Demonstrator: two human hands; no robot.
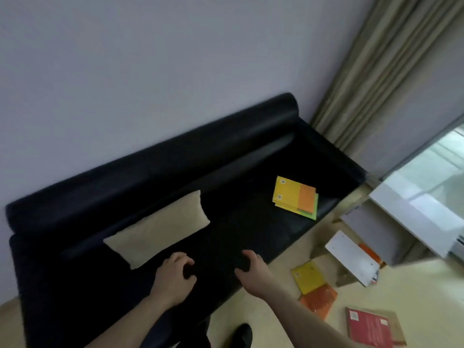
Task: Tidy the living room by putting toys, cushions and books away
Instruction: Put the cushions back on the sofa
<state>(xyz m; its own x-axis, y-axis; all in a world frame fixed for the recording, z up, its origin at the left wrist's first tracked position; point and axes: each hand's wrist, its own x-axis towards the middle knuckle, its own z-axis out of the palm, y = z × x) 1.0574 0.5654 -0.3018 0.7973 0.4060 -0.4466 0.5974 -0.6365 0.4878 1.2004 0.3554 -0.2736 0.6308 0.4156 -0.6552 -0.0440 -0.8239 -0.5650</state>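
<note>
— Fingers (pixel 187 262) on the left hand (pixel 173 280) are curled, their tips down on the dark sofa (pixel 226 172) seat. Do they hold anything?

— Can't tell; the seat is black there and hides whatever might be under them. The picture is a bit blurred too.

— And the right hand (pixel 253 272)?

— Half open, thumb spread from the fingers, at the seat's front edge. It seems to hold nothing, though the dark seat makes that hard to judge.

— Where's the cushion (pixel 157 228)?

— Beige, lying on the seat against the backrest. Its near corner is just beside the left fingers, up and to their left; touching or not, I can't say. It is apart from the right hand.

— Books?

— A yellow-and-orange stack (pixel 296 197) lies on the far end of the seat, well apart from both hands. On the floor (pixel 276 330), right of the right hand, lie a yellow book (pixel 307 277) and an orange book (pixel 319 300), overlapping. A red book (pixel 369 327) lies farther right, and a white book (pixel 351 257) sits tilted beyond them, near a white table (pixel 411 209).

— Anything else?

— A curtain (pixel 376 79) hangs beyond the sofa's far end.
</note>
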